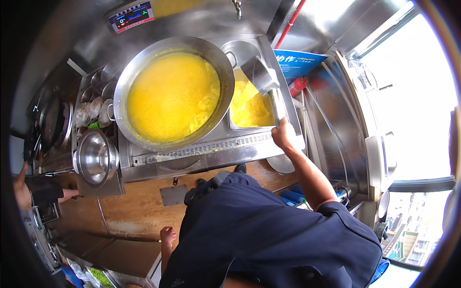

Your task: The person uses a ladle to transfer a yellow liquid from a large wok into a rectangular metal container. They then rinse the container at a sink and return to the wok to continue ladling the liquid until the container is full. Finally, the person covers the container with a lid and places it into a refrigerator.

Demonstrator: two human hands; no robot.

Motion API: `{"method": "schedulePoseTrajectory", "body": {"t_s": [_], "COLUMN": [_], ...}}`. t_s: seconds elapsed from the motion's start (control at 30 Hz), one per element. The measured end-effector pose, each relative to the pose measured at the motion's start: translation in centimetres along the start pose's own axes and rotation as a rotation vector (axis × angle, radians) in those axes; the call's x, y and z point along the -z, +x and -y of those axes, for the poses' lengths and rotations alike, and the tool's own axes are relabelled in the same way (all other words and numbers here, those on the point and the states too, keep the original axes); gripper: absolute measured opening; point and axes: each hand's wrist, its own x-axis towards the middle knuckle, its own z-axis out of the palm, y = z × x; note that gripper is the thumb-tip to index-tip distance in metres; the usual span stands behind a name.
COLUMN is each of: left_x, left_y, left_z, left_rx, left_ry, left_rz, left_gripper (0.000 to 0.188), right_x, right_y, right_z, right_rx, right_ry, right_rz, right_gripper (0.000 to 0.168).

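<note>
My right hand (283, 134) grips the thick handle of a large metal scoop (261, 75). The scoop is tipped, and yellow liquid runs from its lip into a rectangular steel basin (232, 124) set in the counter. Yellow liquid (252, 111) churns in that basin. To the left sits a very wide metal wok (225, 104), holding a steaming yellow broth (169, 97) with pale lumps or foam along its right side. Down by my left side hangs my left hand (168, 235), fingers curled, with nothing seen in it.
Left of the wok is a steel bowl (94, 158), with plastic-wrapped items (89, 109) behind it. A lit control panel (131, 17) and a tap (238, 9) are on the back wall. Right of the counter stands a red fire extinguisher (298, 85). Another person (41, 190) is at far left.
</note>
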Motion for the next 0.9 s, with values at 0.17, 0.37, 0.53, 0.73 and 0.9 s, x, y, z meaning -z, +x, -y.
{"method": "schedulePoseTrajectory", "body": {"t_s": [0.17,0.37,0.53,0.73,0.9], "left_x": [0.5,0.1,0.1,0.6,1.0], "left_y": [1.7,6.1,5.1,3.8,3.3], "left_z": [-0.1,2.7,1.6,4.7,6.9], "left_rx": [-0.035,-0.008,0.076,0.179,0.161], "left_ry": [-0.056,-0.174,-0.189,-0.211,-0.28], "left_rz": [0.016,-0.048,-0.086,-0.103,-0.087], "left_gripper": [0.01,0.011,0.012,0.012,0.009], "right_x": [3.8,-2.9,-2.3,4.8,-2.5], "right_y": [-0.7,1.5,0.6,-0.1,3.1], "right_z": [2.0,-4.1,-3.1,11.8,19.4], "right_rx": [0.028,-0.038,-0.171,-0.163,0.103], "right_ry": [-0.005,-0.02,0.463,0.983,0.343], "right_rz": [-0.143,0.003,0.155,0.574,0.547], "right_gripper": [0.035,0.037,0.021,0.009,0.016]}}
